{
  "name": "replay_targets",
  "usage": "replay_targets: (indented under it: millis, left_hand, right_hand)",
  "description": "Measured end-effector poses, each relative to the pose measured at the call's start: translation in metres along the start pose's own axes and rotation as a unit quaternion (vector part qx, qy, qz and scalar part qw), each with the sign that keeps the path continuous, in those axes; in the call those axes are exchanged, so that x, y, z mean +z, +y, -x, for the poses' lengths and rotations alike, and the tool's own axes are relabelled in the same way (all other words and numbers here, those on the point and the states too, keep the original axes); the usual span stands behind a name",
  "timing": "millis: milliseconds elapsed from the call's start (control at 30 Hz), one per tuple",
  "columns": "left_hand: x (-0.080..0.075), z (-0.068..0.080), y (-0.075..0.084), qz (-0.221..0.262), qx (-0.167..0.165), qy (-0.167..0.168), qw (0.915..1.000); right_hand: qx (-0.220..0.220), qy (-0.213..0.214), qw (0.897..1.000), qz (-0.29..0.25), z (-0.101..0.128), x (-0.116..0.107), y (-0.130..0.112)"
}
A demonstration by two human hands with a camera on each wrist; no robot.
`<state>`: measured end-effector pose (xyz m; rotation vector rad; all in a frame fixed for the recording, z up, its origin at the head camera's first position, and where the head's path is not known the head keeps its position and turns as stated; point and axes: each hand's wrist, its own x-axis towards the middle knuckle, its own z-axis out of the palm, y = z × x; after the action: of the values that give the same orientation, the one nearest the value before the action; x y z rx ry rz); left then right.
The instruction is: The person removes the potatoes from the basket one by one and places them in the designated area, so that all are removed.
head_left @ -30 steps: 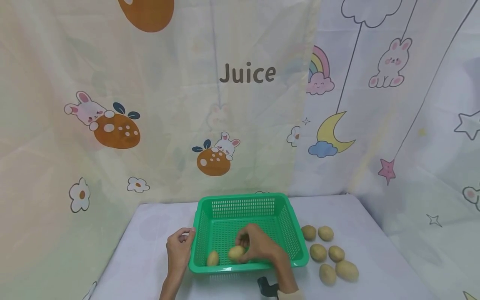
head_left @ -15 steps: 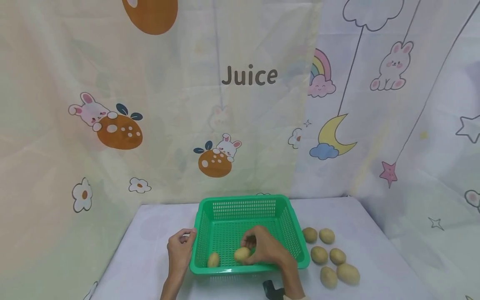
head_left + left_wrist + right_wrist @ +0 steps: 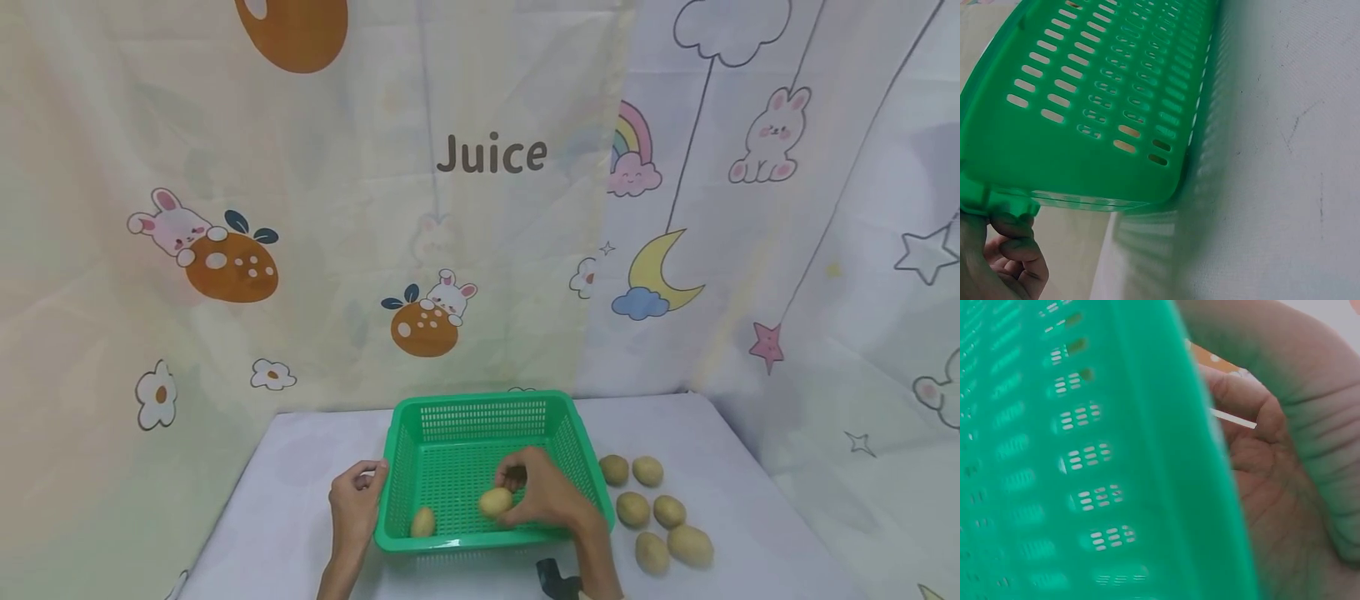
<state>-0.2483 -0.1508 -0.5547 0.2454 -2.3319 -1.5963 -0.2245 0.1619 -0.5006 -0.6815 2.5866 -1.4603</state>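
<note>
- Printed curtain (image 3: 225, 167) with rabbits, oranges, a moon and the word "Juice", hanging behind and to both sides of the worktop.
- White worktop (image 3: 300, 500), carrying everything below.
- Green slotted plastic basket (image 3: 480, 408), standing near the middle of the worktop, open side up; two potatoes inside.
- Left hand (image 3: 354, 500) at the basket's left rim near its front corner, fingers curled, fingertips (image 3: 1013, 228) pressed up under the lip of the rim in the left wrist view.
- Right hand (image 3: 551, 496) reaching over the basket's front right part, fingers bent around a potato (image 3: 496, 502) and pinching it low over the basket floor; in the right wrist view only the palm beside the green wall, too close and blurred for more.
- Second potato (image 3: 423, 522) lying loose on the basket floor near the front left corner, apart from the held one.
- Six loose potatoes (image 3: 652, 512) clustered on the worktop just right of the basket, in rough pairs.
- Small black object (image 3: 553, 575) at the right wrist, partly cut off by the frame edge.
</note>
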Motion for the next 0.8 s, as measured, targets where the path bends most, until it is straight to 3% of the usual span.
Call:
replay_targets:
  millis: [467, 800]
  left_hand:
    - [0.002, -0.001, -0.004, 0.006, -0.006, -0.009, 0.9999]
    - [-0.002, -0.002, -0.003, -0.005, 0.000, -0.008, 1.0000]
  right_hand:
    - [0.007, 0.031, 0.999, 0.035, 0.022, -0.022, -0.003]
    - [0.003, 0.044, 0.999, 0.015, 0.034, -0.038, -0.004]
